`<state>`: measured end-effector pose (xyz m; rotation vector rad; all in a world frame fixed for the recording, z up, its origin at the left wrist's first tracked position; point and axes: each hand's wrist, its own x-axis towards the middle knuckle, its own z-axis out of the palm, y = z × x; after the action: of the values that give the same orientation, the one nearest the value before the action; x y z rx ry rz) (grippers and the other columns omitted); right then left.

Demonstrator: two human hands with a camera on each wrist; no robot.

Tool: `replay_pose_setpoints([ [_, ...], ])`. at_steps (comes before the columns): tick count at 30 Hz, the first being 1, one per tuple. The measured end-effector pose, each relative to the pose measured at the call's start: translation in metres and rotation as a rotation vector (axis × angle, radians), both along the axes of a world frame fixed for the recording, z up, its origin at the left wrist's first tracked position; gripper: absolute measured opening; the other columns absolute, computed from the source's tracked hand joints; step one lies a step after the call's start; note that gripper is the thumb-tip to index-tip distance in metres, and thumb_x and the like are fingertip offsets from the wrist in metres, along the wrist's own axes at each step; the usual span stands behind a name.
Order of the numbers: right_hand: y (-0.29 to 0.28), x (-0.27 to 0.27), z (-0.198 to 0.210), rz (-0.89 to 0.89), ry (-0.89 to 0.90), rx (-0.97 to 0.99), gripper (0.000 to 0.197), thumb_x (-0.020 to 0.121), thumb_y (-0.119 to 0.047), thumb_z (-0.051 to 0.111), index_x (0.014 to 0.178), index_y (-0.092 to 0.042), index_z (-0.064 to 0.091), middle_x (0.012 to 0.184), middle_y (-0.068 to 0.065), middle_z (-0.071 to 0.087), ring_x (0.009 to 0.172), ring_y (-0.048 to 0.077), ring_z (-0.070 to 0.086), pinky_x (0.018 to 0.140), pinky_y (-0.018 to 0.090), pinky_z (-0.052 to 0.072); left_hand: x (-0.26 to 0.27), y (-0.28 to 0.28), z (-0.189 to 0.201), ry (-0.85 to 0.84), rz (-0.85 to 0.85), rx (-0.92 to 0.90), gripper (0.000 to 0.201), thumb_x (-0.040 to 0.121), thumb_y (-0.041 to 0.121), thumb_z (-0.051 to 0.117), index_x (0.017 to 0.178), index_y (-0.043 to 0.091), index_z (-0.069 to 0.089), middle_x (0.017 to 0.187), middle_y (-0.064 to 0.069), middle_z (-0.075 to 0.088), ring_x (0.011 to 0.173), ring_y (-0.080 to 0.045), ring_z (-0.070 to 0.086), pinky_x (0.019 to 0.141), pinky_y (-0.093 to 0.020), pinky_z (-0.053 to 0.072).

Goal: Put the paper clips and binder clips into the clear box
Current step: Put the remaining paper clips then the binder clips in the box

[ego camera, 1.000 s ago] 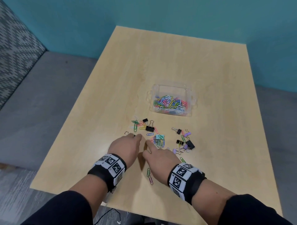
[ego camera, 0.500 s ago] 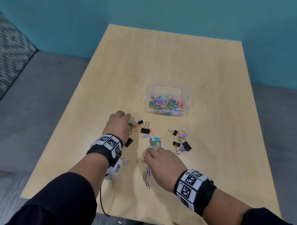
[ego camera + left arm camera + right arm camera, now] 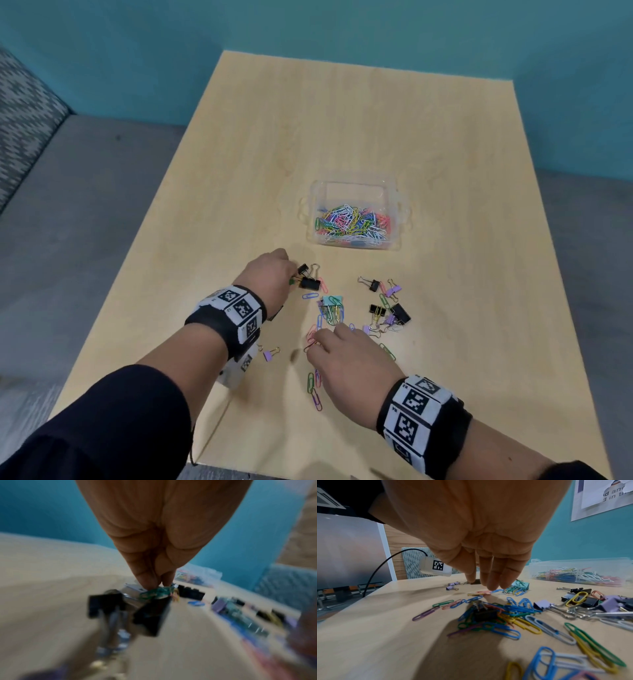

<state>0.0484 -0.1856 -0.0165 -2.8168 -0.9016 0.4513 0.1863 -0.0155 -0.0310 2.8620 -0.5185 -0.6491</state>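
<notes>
Head view with both wrist views. The left hand [image 3: 270, 277] reaches over the wooden tabletop [image 3: 376, 130], its fingertips [image 3: 147, 582] drawn together and pinching a green paper clip [image 3: 156, 593]; the wrist view is blurred, so the exact grip is uncertain. Just right of this hand lie two black binder clips [image 3: 309, 279], touching or nearly touching one another. The right hand [image 3: 346, 359] hovers low, nearer the person, its fingers [image 3: 494, 574] straight, close together and pointing down at a pink paper clip [image 3: 483, 592]; whether they touch it cannot be told. Beyond the right fingertips lies a teal binder clip [image 3: 331, 300] amid coloured paper clips [image 3: 330, 313]. To the right of that hand sits a mixed cluster of black and purple binder clips [image 3: 388, 308]. A lone purple binder clip [image 3: 269, 354] lies between the two wrists, and a few more paper clips [image 3: 313, 389] lie beside the right hand's palm. The clear box [image 3: 354, 192] stands beyond both hands, open-topped, holding many coloured paper clips.
</notes>
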Motion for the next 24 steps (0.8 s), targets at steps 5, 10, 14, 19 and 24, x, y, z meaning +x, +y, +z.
replay_pose_setpoints([
  [5, -0.005, -0.009, 0.001, -0.03, 0.028, 0.02, 0.027, 0.064, -0.013, 0.065, 0.088, -0.019, 0.053, 0.092, 0.002, 0.058, 0.073, 0.024, 0.049, 0.057, 0.036, 0.042, 0.006, 0.018, 0.014, 0.051, 0.505, -0.283, 0.037, 0.083, -0.001, 0.045, 0.104, 0.017, 0.07, 0.103, -0.003, 0.066, 0.088, -0.023, 0.062, 0.073, -0.026, 0.045],
  [10, -0.005, -0.017, 0.004, -0.043, 0.078, 0.015, 0.024, 0.069, -0.012, 0.059, 0.092, -0.019, 0.054, 0.098, 0.003, 0.059, 0.078, 0.026, 0.051, 0.061, 0.038, 0.045, 0.011, 0.029, 0.022, 0.213, 0.539, -0.118, 0.037, 0.089, 0.002, 0.043, 0.116, 0.017, 0.065, 0.11, -0.009, 0.066, 0.098, -0.028, 0.062, 0.087, -0.034, 0.049],
  [14, -0.004, -0.021, 0.007, -0.029, 0.101, 0.0, 0.022, 0.071, -0.014, 0.057, 0.092, -0.019, 0.053, 0.099, 0.004, 0.059, 0.08, 0.027, 0.051, 0.063, 0.039, 0.046, 0.013, 0.013, 0.024, 0.325, 0.427, -0.042, 0.037, 0.09, 0.001, 0.043, 0.121, 0.013, 0.059, 0.125, -0.015, 0.058, 0.109, -0.032, 0.057, 0.093, -0.034, 0.045],
  [19, -0.006, -0.024, 0.01, -0.037, 0.094, 0.002, 0.023, 0.07, -0.016, 0.054, 0.093, -0.019, 0.054, 0.098, 0.003, 0.059, 0.078, 0.026, 0.051, 0.062, 0.038, 0.046, 0.002, -0.003, 0.012, 0.183, 0.206, 0.034, 0.041, 0.085, -0.002, 0.043, 0.117, 0.017, 0.062, 0.12, -0.008, 0.054, 0.106, -0.027, 0.054, 0.086, -0.031, 0.044],
  [24, -0.009, -0.03, 0.01, -0.056, 0.099, -0.006, 0.025, 0.07, -0.014, 0.053, 0.094, -0.02, 0.055, 0.097, 0.002, 0.059, 0.079, 0.026, 0.049, 0.063, 0.038, 0.047, -0.013, -0.012, 0.003, 0.116, 0.115, -0.01, 0.039, 0.085, 0.004, 0.047, 0.114, 0.022, 0.064, 0.111, -0.008, 0.053, 0.1, -0.027, 0.055, 0.079, -0.029, 0.042],
])
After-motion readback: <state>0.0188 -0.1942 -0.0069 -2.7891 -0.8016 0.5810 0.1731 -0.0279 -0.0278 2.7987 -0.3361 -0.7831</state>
